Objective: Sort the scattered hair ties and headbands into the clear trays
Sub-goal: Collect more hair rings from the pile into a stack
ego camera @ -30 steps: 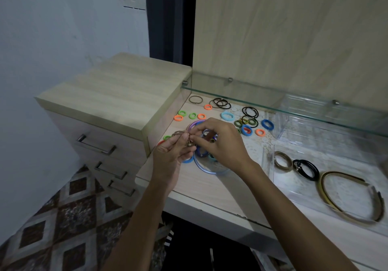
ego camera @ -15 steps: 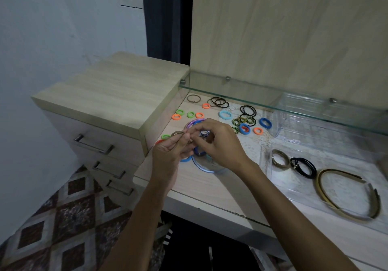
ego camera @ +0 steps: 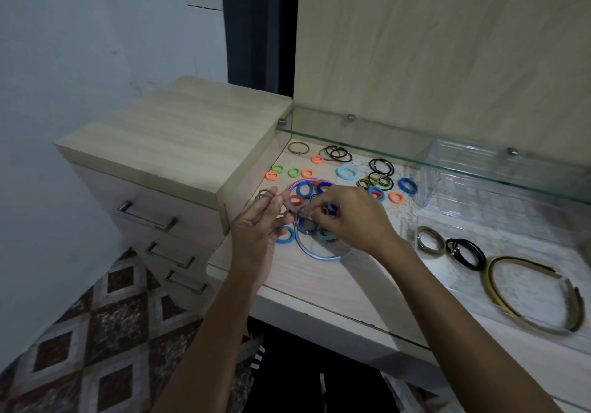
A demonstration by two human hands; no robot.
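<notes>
**A:** Which step was in hand at that moment?

**B:** Picking from the loose pile, I'd judge. The right hand (ego camera: 355,217) was curled over the heap at the middle of the bench (ego camera: 319,281), its grip pressed together on something small and thin, probably one of the ties, though I couldn't tell which. The left hand (ego camera: 259,227) was at its nine o'clock, fingers spread and straight, gripping nothing, with a brown hair tie (ego camera: 264,194) just past its fingertips.

**A:** And where did the task's things lie?

**B:** Mostly unsorted. Small coloured ties (ego camera: 345,172) and thin black ties (ego camera: 381,166) were scattered at twelve o'clock from the hands, under the glass shelf (ego camera: 415,147). A blue headband (ego camera: 319,254) and a purple headband (ego camera: 295,188) lay tangled among them, beneath the right hand. At three o'clock, the near clear tray (ego camera: 407,230) held an olive tie (ego camera: 430,240), a black tie (ego camera: 467,252) and an olive headband (ego camera: 537,297). A second clear tray (ego camera: 447,185) stood behind it, seemingly empty.

**A:** What did the next move call for?

**B:** Lifting the pinched piece free without dragging its neighbours, then carrying it to three o'clock and choosing the tray that matched its kind.
</notes>
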